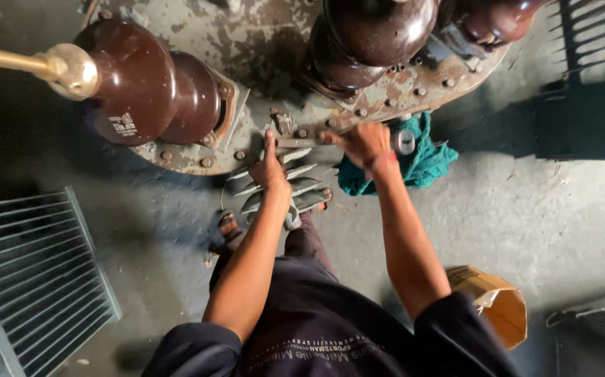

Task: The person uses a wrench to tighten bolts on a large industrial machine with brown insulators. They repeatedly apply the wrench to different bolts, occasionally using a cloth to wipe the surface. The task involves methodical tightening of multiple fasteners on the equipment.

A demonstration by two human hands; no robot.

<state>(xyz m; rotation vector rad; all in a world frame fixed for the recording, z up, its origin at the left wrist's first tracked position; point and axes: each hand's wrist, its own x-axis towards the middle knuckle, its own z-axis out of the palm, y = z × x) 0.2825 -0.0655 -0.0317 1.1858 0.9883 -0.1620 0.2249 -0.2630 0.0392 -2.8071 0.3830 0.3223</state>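
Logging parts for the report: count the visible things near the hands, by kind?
Brown insulators: 3
Teal rag: 1
Cardboard box: 1
Metal grilles: 2
Total: 7

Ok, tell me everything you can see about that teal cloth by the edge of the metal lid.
The teal cloth is a soft, crumpled rag, bunched in loose folds. It hangs just below the rim of the rusty grey bolted cover, beside the grey fins. A small silvery fitting sits against its upper edge. The right hand is in front of its left side; whether it touches the cloth cannot be told. It looks dry and worn.
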